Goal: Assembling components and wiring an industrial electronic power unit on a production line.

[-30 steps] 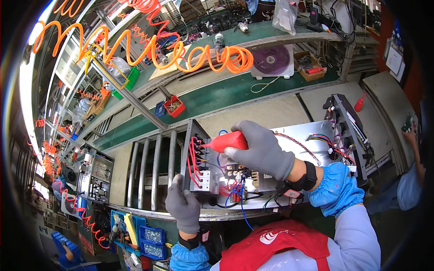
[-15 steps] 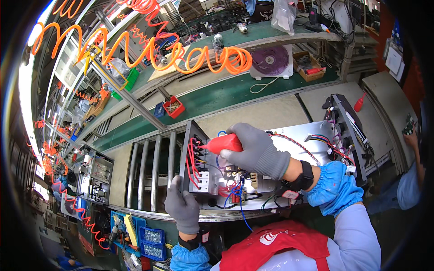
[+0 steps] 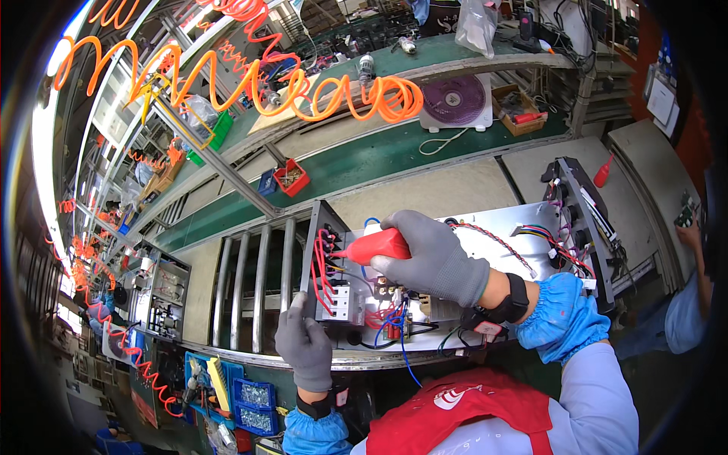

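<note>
My right hand, in a grey glove, is closed around a red squeeze bottle. The bottle lies tilted, its narrow nozzle pointing left at the red wires along the end panel of an open metal chassis. Whether the nozzle touches a terminal cannot be made out. Below those wires sits a white breaker block. My left hand, also gloved in grey, grips the near left corner of the chassis with thumb and forefinger. Blue and red wires lie inside the chassis, partly under my right hand.
Metal rollers run left of the chassis, with another open unit beyond. Blue bins of small hardware stand near left. A red box sits on the far shelf; orange coiled hoses hang above. At right, another person's hand holds a circuit board.
The red bottle has shifted slightly and its nozzle sits a little lower along the red wires. My left hand stays at the chassis corner, nearly unmoved.
</note>
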A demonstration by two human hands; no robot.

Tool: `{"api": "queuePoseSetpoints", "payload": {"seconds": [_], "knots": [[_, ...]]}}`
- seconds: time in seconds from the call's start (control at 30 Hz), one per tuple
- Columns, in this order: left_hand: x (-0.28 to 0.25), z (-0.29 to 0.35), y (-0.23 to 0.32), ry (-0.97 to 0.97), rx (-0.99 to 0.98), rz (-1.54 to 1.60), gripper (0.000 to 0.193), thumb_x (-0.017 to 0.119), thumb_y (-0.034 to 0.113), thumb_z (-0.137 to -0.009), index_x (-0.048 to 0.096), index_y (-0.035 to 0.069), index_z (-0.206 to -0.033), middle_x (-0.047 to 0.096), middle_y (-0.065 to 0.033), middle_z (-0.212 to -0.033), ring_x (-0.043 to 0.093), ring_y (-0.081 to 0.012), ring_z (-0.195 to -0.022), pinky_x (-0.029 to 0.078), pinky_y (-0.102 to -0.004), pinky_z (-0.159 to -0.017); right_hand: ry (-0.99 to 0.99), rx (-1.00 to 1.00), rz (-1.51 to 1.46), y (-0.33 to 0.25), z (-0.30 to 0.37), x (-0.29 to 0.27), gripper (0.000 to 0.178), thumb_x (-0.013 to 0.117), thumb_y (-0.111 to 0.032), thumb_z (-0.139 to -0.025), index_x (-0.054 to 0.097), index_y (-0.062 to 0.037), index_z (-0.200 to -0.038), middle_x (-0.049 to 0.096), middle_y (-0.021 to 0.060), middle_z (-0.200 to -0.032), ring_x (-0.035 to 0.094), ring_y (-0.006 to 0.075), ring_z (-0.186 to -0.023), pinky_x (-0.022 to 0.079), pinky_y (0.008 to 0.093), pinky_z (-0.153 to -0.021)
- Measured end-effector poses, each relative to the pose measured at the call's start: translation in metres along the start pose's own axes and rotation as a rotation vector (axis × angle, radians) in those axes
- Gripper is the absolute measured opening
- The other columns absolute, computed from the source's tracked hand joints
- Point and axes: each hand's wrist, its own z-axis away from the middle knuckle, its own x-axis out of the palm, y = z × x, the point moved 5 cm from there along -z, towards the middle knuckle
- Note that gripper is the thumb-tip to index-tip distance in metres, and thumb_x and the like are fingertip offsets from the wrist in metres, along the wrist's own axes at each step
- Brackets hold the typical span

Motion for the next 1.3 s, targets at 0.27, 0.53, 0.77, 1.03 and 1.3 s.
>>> {"api": "queuePoseSetpoints", "payload": {"seconds": [0.27,0.53,0.77,1.03,1.3], "knots": [[0.001,0.000,0.001,0.008,0.014,0.029,0.038,0.050,-0.002,-0.074,0.065,0.005,-0.108,0.065,-0.0159,-0.097,0.065,-0.0333,-0.082,0.052,-0.0393,-0.070,-0.023,-0.032,-0.006,0.000,0.001,0.002,0.053,0.073,-0.036,-0.077,0.057,0.0028,-0.110,0.061,0.0206,-0.093,0.062,0.0357,-0.085,0.050,0.0408,-0.076],[-0.010,-0.015,0.039,-0.166,0.130,-0.383,0.025,0.052,0.011,-0.085,0.062,0.002,-0.106,0.061,-0.0179,-0.111,0.056,-0.0381,-0.108,0.043,-0.0480,-0.091,0.138,0.423,-0.531,0.026,0.021,-0.039,0.048,0.071,-0.033,-0.081,0.056,0.0030,-0.109,0.062,0.0126,-0.082,0.063,0.0175,-0.068,0.052,0.0316,-0.060],[0.032,-0.028,0.049,-0.268,-0.108,-0.559,0.029,0.058,0.025,-0.088,0.060,0.000,-0.103,0.055,-0.0233,-0.126,0.049,-0.0406,-0.119,0.039,-0.0507,-0.094,0.386,0.520,-0.998,0.054,0.067,-0.067,0.037,0.059,-0.027,-0.090,0.053,0.0033,-0.111,0.058,0.0092,-0.087,0.058,0.0124,-0.068,0.049,0.0247,-0.058],[0.070,-0.052,0.039,-0.142,-0.168,-0.618,0.025,0.062,0.018,-0.082,0.063,-0.001,-0.099,0.059,-0.0194,-0.123,0.054,-0.0367,-0.115,0.043,-0.0461,-0.093,0.339,0.645,-1.282,0.072,0.079,-0.040,0.034,0.056,-0.023,-0.092,0.050,0.0012,-0.116,0.058,0.0086,-0.083,0.055,0.0117,-0.067,0.048,0.0252,-0.060],[0.085,-0.054,0.061,-0.221,0.176,-0.560,0.023,0.057,0.012,-0.081,0.063,-0.005,-0.096,0.057,-0.0238,-0.125,0.050,-0.0399,-0.122,0.034,-0.0501,-0.106,0.330,0.722,-1.287,0.080,0.084,-0.035,0.041,0.056,-0.029,-0.091,0.049,0.0024,-0.117,0.059,0.0094,-0.087,0.058,0.0112,-0.071,0.049,0.0261,-0.064]]}}
